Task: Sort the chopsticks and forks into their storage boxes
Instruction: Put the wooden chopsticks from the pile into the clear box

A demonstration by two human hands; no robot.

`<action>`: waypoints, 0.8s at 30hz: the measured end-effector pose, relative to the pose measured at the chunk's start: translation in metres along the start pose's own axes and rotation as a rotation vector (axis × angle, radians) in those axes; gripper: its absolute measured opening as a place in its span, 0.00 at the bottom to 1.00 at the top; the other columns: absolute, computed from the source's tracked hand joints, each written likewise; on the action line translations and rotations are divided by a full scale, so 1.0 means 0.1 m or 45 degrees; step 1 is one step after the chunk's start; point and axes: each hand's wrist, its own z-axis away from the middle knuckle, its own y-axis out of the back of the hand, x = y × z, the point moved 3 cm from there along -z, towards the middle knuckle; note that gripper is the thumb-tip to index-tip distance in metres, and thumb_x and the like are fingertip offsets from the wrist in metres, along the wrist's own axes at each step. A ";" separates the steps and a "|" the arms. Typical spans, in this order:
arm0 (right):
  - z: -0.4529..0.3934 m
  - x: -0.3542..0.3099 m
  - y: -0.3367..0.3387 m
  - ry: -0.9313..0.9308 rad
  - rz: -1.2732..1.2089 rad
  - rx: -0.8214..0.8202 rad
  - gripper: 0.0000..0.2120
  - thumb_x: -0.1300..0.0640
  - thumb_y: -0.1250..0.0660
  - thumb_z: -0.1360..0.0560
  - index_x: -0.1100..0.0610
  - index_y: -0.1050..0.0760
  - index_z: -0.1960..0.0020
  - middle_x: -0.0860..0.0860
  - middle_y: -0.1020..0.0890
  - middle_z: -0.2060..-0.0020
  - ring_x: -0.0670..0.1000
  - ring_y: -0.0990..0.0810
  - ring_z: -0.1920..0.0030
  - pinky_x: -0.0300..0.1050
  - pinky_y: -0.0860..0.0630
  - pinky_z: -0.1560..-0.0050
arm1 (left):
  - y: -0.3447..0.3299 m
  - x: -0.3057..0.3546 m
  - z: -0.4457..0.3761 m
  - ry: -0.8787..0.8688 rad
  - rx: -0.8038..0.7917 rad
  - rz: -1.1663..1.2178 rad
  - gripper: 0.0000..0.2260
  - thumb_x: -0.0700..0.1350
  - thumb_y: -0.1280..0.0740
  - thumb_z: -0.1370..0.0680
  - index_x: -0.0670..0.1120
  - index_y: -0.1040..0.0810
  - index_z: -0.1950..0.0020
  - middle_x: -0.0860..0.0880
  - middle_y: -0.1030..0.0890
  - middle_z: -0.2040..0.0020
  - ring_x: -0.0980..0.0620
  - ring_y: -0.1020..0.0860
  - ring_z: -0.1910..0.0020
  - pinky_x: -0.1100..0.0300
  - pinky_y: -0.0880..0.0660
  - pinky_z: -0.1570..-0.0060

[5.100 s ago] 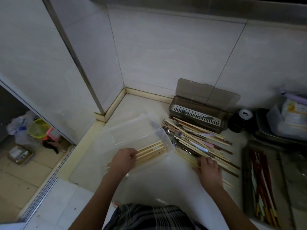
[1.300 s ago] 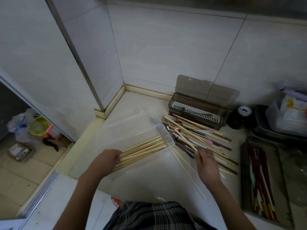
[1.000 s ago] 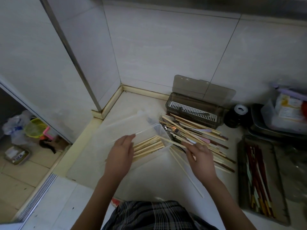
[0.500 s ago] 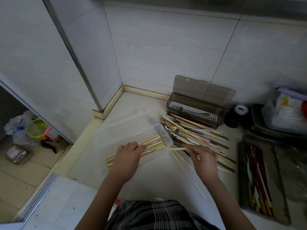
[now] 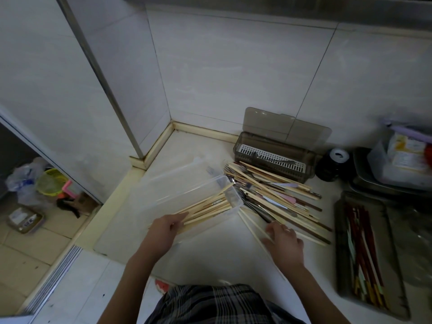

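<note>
Head view, looking down at a pale counter [image 5: 210, 260]: the left hand [image 5: 163, 232] rests at the near end of a clear plastic box [image 5: 187, 183], its fingers loosely curled over the ends of the pale wooden chopsticks [image 5: 208, 208] lying inside. Whether it actually grips them I cannot tell. Right of the box lies a mixed pile of chopsticks and forks [image 5: 275, 195]. The right hand [image 5: 284, 243] is at the pile's near edge, fingers bent down onto loose sticks, grasp unclear. Behind the pile stands an open brown box [image 5: 311, 162].

Fork tines [image 5: 211, 170] blurred behind clear box [image 5: 163, 190]
</note>
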 end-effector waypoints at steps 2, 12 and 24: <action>0.00 -0.01 -0.01 -0.016 0.053 -0.018 0.06 0.48 0.37 0.23 0.47 0.33 0.50 0.45 0.25 0.52 0.49 0.28 0.45 0.47 0.33 0.47 | 0.01 -0.01 -0.01 0.077 -0.009 0.024 0.14 0.37 0.36 0.22 0.47 0.22 0.39 0.46 0.22 0.39 0.47 0.25 0.39 0.62 0.34 0.42; -0.02 -0.03 -0.05 -0.046 0.304 -0.021 0.10 0.53 0.46 0.19 0.54 0.33 0.41 0.49 0.22 0.46 0.50 0.24 0.44 0.46 0.30 0.45 | 0.06 -0.06 -0.03 0.252 -0.095 -0.181 0.20 0.30 0.43 0.23 0.46 0.22 0.38 0.43 0.23 0.38 0.45 0.25 0.40 0.59 0.32 0.39; -0.07 -0.16 0.67 0.399 -0.335 0.391 0.04 0.55 0.36 0.23 0.48 0.28 0.56 0.44 0.23 0.70 0.46 0.24 0.70 0.45 0.27 0.65 | 0.01 0.69 -0.03 -0.503 0.465 -0.403 0.17 0.45 0.39 0.22 0.47 0.28 0.33 0.46 0.22 0.39 0.45 0.27 0.40 0.48 0.30 0.40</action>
